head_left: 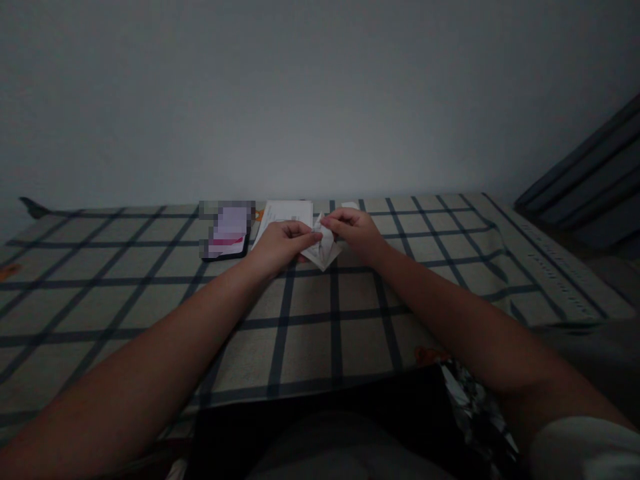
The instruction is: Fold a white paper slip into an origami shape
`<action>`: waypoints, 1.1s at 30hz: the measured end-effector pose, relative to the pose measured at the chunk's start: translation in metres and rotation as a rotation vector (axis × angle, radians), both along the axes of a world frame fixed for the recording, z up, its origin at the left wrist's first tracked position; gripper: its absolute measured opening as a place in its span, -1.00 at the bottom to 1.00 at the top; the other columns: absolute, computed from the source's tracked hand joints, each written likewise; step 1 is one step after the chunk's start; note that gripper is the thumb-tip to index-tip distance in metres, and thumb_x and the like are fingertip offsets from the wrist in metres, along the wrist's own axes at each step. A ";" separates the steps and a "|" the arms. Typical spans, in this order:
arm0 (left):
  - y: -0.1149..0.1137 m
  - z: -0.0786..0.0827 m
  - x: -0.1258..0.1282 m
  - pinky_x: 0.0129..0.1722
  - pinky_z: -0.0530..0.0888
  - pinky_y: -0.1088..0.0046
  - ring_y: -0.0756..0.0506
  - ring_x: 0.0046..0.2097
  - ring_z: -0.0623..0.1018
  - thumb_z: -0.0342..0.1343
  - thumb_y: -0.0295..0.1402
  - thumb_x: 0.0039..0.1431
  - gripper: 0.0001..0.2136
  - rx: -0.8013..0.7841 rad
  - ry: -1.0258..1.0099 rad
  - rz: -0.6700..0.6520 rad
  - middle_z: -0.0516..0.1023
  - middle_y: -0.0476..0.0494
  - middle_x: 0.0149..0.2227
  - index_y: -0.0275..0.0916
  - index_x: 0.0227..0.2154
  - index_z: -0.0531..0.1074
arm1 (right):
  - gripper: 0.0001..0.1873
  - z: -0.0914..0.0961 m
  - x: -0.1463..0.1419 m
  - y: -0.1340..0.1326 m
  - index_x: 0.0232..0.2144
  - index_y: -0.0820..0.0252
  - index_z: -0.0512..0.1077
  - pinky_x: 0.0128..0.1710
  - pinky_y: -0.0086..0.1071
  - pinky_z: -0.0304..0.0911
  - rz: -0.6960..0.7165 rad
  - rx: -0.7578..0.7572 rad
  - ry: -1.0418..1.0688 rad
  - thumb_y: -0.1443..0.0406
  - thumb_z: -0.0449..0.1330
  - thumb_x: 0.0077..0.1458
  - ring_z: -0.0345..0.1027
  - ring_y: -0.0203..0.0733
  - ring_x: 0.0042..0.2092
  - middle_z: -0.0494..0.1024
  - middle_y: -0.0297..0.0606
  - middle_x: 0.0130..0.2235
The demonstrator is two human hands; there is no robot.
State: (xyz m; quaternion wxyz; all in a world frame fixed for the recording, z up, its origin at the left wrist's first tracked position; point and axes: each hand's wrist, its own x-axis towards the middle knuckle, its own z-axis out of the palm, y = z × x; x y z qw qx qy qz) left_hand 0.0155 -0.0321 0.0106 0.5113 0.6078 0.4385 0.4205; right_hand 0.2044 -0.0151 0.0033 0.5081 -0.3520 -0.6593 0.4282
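Observation:
Between both hands is a piece of folded white paper (324,252), with creased flaps and a pointed corner toward me. My left hand (286,241) pinches its left side between thumb and fingers. On its upper right side, my right hand (356,232) grips a flap with thumb and forefinger. The paper is held just above the checked tablecloth or on it; I cannot tell which. Behind my left hand lies a stack of white sheets (287,211), partly covered by that hand.
A phone (230,230) with its screen lit, partly pixelated, lies left of the sheets. Another white piece (349,205) shows behind my right hand. The checked tablecloth (125,267) covers the table up to a grey wall (320,100). Dark folded fabric (590,173) hangs at the right.

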 end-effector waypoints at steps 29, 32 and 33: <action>0.006 -0.007 -0.004 -0.58 0.32 0.53 0.04 -0.58 0.42 0.35 -0.13 -0.02 -0.71 -0.019 0.049 -0.099 0.50 -0.03 -0.56 -0.28 -0.47 0.51 | -0.59 -0.003 -0.007 -0.003 -0.47 0.19 0.40 -0.45 -0.44 0.11 -0.076 0.107 0.078 -0.03 0.30 0.04 0.17 -0.36 -0.44 0.36 -0.41 -0.50; 0.006 -0.006 -0.003 -0.57 0.32 0.53 0.05 -0.58 0.42 0.35 -0.14 -0.01 -0.72 -0.024 0.038 -0.116 0.50 -0.03 -0.55 -0.29 -0.48 0.51 | -0.59 -0.003 -0.009 -0.004 -0.47 0.17 0.38 -0.47 -0.44 0.09 -0.069 0.097 0.102 -0.03 0.31 0.02 0.15 -0.37 -0.45 0.34 -0.42 -0.50; 0.005 -0.006 -0.003 -0.57 0.32 0.52 0.04 -0.58 0.42 0.35 -0.14 -0.02 -0.71 -0.024 0.038 -0.110 0.50 -0.03 -0.56 -0.29 -0.48 0.51 | -0.60 -0.003 -0.009 -0.004 -0.46 0.17 0.39 -0.48 -0.44 0.08 -0.065 0.090 0.103 -0.04 0.31 0.03 0.14 -0.37 -0.46 0.33 -0.43 -0.51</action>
